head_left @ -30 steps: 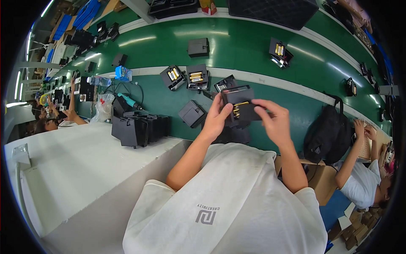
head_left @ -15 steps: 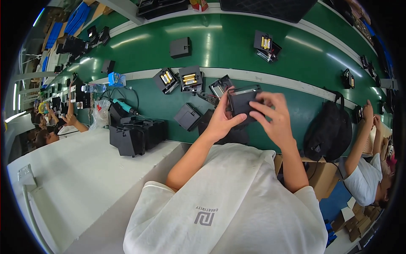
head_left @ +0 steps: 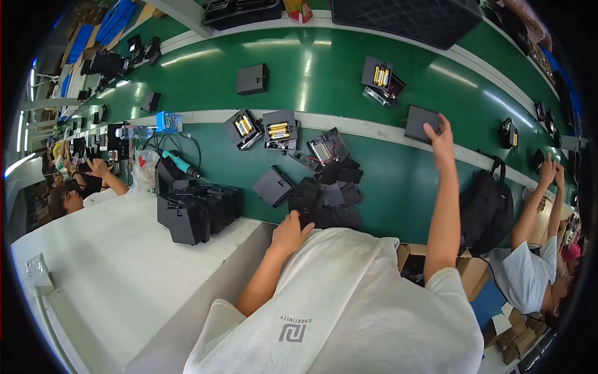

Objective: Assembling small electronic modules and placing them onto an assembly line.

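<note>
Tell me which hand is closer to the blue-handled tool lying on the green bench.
Left. The left hand rests at the pile of black covers, right of the blue-handled tool; the right hand touches a closed black box much farther off.

Green belt [head_left: 349, 68], white stripes; black boxes [head_left: 324, 199]; yellow batteries [head_left: 278, 130]; white shirt [head_left: 349, 305].

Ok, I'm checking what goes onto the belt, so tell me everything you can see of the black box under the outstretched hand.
The black box is a flat, closed, roughly square case that looks like matt plastic, with no open lid or batteries showing, unlike the open ones nearby. It lies flat at the pale strip along the green conveyor belt, slightly turned. The right hand reaches out with its fingertips on the box's right edge. Nothing else touches it; the left hand is far off at the pile of black boxes.
</note>
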Action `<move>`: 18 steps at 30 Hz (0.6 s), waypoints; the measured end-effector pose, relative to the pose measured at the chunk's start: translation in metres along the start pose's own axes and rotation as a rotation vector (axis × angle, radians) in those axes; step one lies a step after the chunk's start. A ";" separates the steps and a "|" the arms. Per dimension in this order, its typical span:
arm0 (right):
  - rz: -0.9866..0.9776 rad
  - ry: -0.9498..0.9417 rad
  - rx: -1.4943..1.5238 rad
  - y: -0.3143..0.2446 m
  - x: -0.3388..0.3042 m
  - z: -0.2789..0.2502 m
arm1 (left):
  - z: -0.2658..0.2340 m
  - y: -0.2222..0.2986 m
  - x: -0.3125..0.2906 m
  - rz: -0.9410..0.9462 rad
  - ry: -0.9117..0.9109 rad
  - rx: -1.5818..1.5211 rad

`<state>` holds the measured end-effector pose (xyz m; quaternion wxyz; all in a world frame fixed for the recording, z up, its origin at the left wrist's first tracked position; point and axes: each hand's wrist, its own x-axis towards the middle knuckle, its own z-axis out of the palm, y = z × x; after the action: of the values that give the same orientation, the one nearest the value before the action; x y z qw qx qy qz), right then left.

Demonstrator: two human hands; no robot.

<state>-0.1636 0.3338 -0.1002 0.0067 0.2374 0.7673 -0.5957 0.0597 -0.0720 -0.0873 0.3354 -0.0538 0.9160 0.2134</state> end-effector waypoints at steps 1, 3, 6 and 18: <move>0.004 -0.015 -0.083 0.009 0.027 -0.010 | 0.000 0.004 0.004 0.001 0.003 -0.007; 0.006 -0.045 -0.167 0.007 0.069 -0.003 | -0.002 0.015 0.006 -0.055 0.014 -0.035; -0.477 -0.056 -0.967 -0.027 0.109 0.031 | -0.002 0.037 0.005 -0.104 0.017 -0.046; -0.366 -0.459 -0.583 -0.083 0.061 0.158 | -0.027 0.084 0.053 0.345 -0.057 -0.657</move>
<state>-0.2916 0.1956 -0.0887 0.1386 -0.0537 0.9121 -0.3822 -0.0172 -0.0054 -0.0727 0.2846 0.0025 0.7846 0.5508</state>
